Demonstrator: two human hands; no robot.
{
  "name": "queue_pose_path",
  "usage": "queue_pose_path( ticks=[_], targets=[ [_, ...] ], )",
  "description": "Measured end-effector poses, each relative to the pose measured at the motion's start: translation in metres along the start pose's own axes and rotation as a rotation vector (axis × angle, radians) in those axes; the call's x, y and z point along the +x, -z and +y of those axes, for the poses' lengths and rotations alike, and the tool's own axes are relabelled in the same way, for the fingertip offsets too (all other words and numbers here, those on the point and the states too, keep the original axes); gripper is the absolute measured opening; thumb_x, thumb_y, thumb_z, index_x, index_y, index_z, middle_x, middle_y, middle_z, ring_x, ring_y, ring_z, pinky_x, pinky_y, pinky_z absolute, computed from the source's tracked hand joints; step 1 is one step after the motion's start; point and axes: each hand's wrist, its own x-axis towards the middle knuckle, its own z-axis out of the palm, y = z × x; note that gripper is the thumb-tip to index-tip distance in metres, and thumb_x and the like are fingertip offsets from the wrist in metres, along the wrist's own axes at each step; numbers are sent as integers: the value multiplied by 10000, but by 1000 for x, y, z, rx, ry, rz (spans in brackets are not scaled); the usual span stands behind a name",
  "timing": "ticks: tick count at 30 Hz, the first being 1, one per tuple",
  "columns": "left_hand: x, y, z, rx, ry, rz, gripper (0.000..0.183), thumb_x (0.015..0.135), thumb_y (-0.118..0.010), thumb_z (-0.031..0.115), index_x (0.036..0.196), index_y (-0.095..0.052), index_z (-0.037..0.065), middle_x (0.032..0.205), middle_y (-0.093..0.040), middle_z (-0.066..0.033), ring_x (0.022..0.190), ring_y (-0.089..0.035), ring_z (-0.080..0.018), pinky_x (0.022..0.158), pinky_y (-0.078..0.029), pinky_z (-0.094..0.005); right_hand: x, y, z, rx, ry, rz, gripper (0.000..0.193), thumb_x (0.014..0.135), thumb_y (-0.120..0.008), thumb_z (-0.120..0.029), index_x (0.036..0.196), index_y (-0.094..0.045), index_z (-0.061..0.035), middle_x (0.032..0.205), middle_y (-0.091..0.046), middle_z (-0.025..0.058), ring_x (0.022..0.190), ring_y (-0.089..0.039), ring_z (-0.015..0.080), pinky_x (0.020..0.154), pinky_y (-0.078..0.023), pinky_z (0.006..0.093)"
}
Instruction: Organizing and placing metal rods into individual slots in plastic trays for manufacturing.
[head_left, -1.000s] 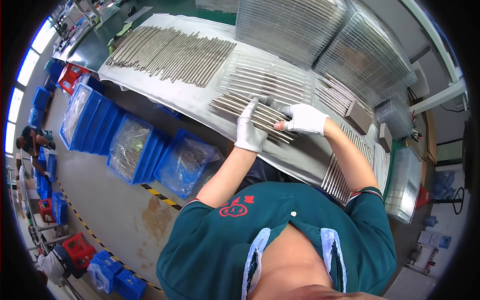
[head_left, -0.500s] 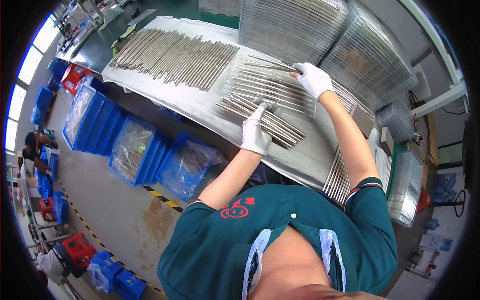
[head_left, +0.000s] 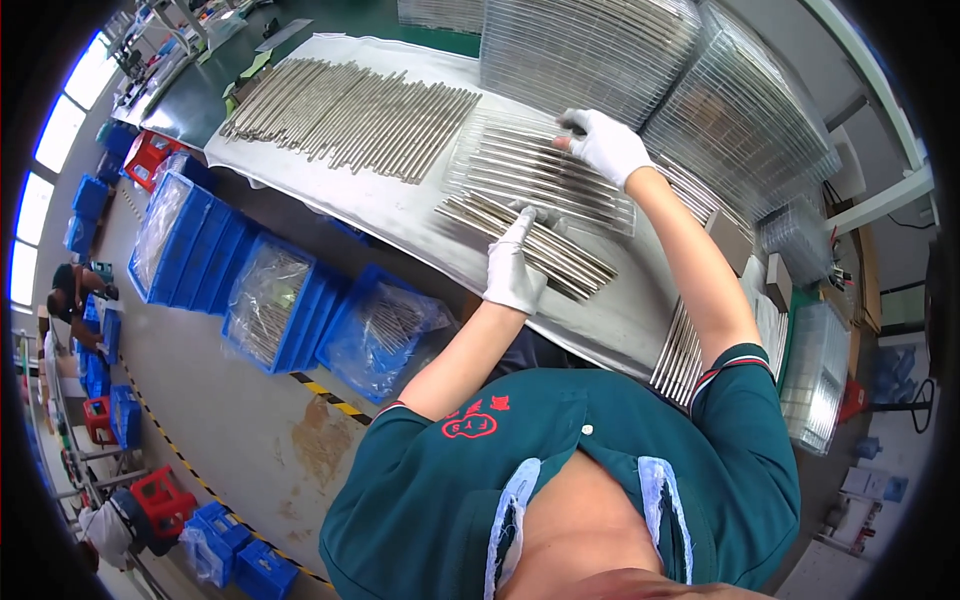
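My left hand (head_left: 514,268), in a white glove, grips a slanted bundle of metal rods (head_left: 565,258) above the near side of the table. Just beyond it lies a clear plastic tray (head_left: 462,158) with several shiny rods (head_left: 535,170) laid side by side across it. My right hand (head_left: 608,150), also gloved, hovers over the tray's far right part. Its thumb and forefinger are apart, and no rod shows between them. The fingers of my left hand wrap around the bundle and are partly hidden behind it.
Many loose rods (head_left: 350,115) cover the white cloth (head_left: 320,200) at left. Tall stacks of clear trays (head_left: 590,60) rise behind my right hand. More rods (head_left: 682,355) lie near my right elbow. Blue crates (head_left: 290,335) stand on the floor to the left.
My right hand has shifted slightly left and farther away; the rod that was at its fingertips is no longer held. The left hand still holds its bundle in nearly the same place.
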Motion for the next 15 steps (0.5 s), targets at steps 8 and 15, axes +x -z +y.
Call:
queue_pose_path(
  ticks=[8,15],
  targets=[
    [0,7,8,-129,70,13,99,857,-531,121,955,-541,116,863,-566,-23,903,-551,-191,838,-455,-385,-69,32,-29,135,119,-861,603,799,-457,-592,939,-623,-29,885,-618,189,852,-586,335,762,-448,400],
    [-6,-3,10,-105,68,-36,146,864,-497,86,1008,-511,106,971,-559,-92,996,-540,-264,894,-440,-442,-73,32,-29,45,53,-573,358,829,-517,-406,903,-613,-69,794,-622,158,765,-597,327,679,-459,395]
  ],
)
